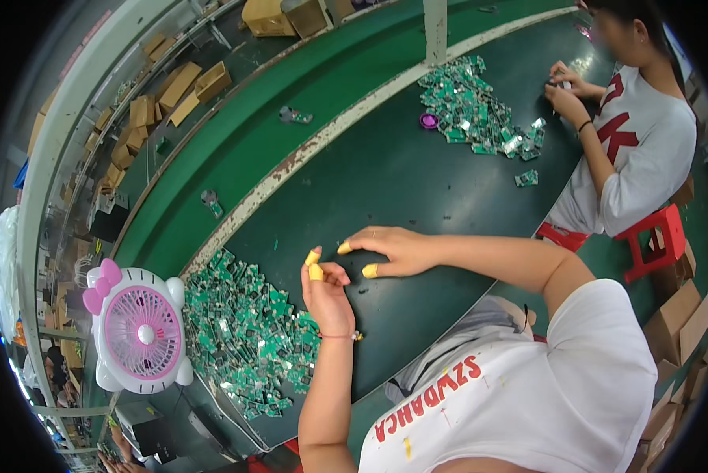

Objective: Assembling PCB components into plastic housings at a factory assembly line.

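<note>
My left hand (328,293) hovers over the dark green table (417,181), its fingers curled, with yellow finger cots on the thumb and forefinger, which are pinched together. Nothing shows between them. My right hand (393,248) lies just beside it, palm down on the table and fingers spread, also with yellow cots on the tips. It holds nothing. A heap of small green circuit boards (247,331) lies close to my left wrist.
A white and pink desk fan (137,327) stands left of the heap. A co-worker in a white shirt (645,134) handles parts beside a second pile of boards (472,110), a purple ring (429,121) and one loose board (526,179). Beyond are a green conveyor belt (291,79), cardboard boxes (180,83) and a red stool (659,236).
</note>
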Demonstrator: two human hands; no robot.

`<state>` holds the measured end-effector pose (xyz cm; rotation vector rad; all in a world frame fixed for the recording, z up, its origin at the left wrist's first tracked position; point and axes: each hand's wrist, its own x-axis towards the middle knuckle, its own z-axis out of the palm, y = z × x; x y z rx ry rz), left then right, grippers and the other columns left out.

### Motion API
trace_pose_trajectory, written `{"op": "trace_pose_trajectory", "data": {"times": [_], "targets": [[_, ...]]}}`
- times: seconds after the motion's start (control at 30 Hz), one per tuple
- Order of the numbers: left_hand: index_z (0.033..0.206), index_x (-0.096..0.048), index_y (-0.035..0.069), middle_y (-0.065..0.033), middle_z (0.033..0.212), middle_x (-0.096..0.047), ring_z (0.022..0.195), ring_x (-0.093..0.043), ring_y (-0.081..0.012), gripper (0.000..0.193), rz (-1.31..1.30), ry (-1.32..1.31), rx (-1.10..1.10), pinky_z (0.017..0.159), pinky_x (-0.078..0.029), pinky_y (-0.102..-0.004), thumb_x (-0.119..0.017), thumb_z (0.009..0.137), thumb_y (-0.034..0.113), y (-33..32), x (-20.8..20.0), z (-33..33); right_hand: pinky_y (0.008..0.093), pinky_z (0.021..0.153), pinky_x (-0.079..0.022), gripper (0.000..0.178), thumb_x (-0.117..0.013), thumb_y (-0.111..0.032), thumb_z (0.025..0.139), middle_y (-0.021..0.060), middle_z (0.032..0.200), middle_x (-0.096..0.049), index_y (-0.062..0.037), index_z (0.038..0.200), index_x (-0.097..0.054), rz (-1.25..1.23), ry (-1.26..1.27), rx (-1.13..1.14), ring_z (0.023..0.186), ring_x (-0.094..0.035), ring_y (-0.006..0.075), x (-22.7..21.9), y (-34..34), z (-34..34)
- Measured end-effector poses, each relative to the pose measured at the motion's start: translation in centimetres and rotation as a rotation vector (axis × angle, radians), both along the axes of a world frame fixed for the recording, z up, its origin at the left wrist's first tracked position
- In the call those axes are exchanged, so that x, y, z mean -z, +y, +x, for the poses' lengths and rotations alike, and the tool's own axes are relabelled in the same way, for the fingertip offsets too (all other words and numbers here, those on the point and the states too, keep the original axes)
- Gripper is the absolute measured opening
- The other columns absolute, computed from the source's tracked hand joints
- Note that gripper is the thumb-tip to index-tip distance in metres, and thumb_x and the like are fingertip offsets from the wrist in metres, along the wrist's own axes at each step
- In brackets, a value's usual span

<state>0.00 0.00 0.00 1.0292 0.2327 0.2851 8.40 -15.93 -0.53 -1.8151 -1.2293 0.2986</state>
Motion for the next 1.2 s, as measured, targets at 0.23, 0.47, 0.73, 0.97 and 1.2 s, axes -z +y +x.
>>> {"op": "trace_pose_trajectory", "data": {"times": [0.23,0.47,0.73,0.97,1.2], "targets": [[0.115,-0.048,0.003,-0.0032,0.074,-0.051,0.064,-0.044,-0.0101,0.028,0.030,0.016,0.002,0.062,-0.037,-0.0218,-0.037,0.091,0.012,-0.8,-0.3,-0.2,0.0372,0.093,-0.038,0.042,-0.054,-0.011,0.082,0.0112,0.113,-0.053,-0.0043,0.122,-0.043,0.049,0.033,0.007,0.109,-0.047,0.0272,-0.6,-0.4,0.5],[0.116,-0.047,0.002,-0.0038,0.076,-0.053,0.066,-0.045,-0.0106,0.032,0.026,0.007,0.020,0.065,-0.038,-0.0223,-0.035,0.086,0.005,-0.5,-0.6,0.1,0.0355,0.086,-0.044,0.033,-0.055,-0.007,0.082,0.0070,0.101,-0.060,-0.0054,0.114,-0.051,0.114,-0.003,0.119,0.098,-0.055,0.0245,-0.3,-0.6,1.9],[0.113,-0.049,0.004,-0.0021,0.074,-0.050,0.066,-0.043,-0.0102,0.028,0.031,0.027,0.018,0.063,-0.037,-0.0218,-0.037,0.090,0.010,-0.7,-0.4,0.0,0.0352,0.081,-0.045,0.026,-0.056,-0.005,0.081,0.0067,0.093,-0.063,-0.0050,0.107,-0.055,0.131,-0.039,0.173,0.091,-0.057,0.0243,0.4,-0.4,1.9],[0.113,-0.050,0.002,-0.0038,0.076,-0.056,0.064,-0.048,-0.0085,0.027,0.117,0.006,0.052,0.063,-0.040,-0.0202,-0.036,0.090,0.006,-0.8,0.4,0.2,0.0351,0.084,-0.043,0.023,-0.056,-0.008,0.082,0.0093,0.100,-0.059,-0.0029,0.104,-0.056,0.036,-0.051,0.089,0.098,-0.053,0.0243,-0.3,-0.7,1.9],[0.112,-0.051,0.002,-0.0041,0.078,-0.059,0.063,-0.050,-0.0072,0.025,0.230,-0.001,0.165,0.061,-0.041,-0.0190,-0.038,0.091,0.006,-0.9,0.2,0.1,0.0413,0.091,-0.038,0.026,-0.061,-0.012,0.076,0.0092,0.104,-0.056,-0.0083,0.102,-0.058,-0.262,-0.568,0.343,0.104,-0.050,0.0285,-3.3,-6.6,8.0]]}}
